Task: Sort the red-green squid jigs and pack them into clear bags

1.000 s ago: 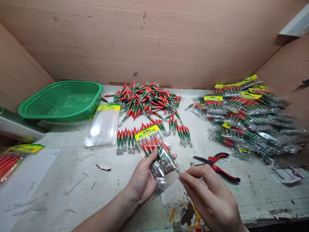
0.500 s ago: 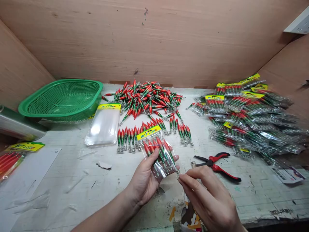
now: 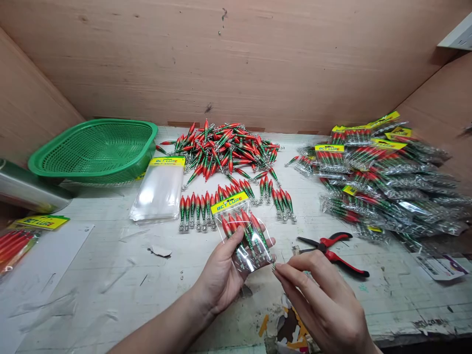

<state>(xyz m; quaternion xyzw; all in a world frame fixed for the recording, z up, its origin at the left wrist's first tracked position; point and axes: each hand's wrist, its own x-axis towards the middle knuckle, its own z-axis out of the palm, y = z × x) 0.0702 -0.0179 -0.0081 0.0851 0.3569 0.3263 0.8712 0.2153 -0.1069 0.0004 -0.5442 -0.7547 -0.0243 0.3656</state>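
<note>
A clear bag (image 3: pixel 243 255) under a yellow "BCT LURE" header holds several red-and-green fishing lures (image 3: pixel 246 230). My left hand (image 3: pixel 224 275) grips it from below, thumb across the front and fingers behind. At the bag's lower right corner, my right hand (image 3: pixel 324 300) pinches the hooked tail of a fishing lure between thumb and fingertips. Whether that tail is inside or outside the plastic is unclear. Just behind the bag, more lures stand in short rows (image 3: pixel 198 212). A large loose pile of lures (image 3: pixel 228 150) lies farther back.
Flat bags (image 3: pixel 158 189) are stacked left of the rows, beside a green basket (image 3: pixel 92 169). Filled packs (image 3: pixel 387 182) are heaped at the right. Red-and-black pliers (image 3: pixel 326 246) lie beyond my right hand. A sample pack (image 3: pixel 22 241) rests at far left.
Very little differs. The bag and both hands have shifted very slightly, and the right fingers remain pinched at its lower right corner.
</note>
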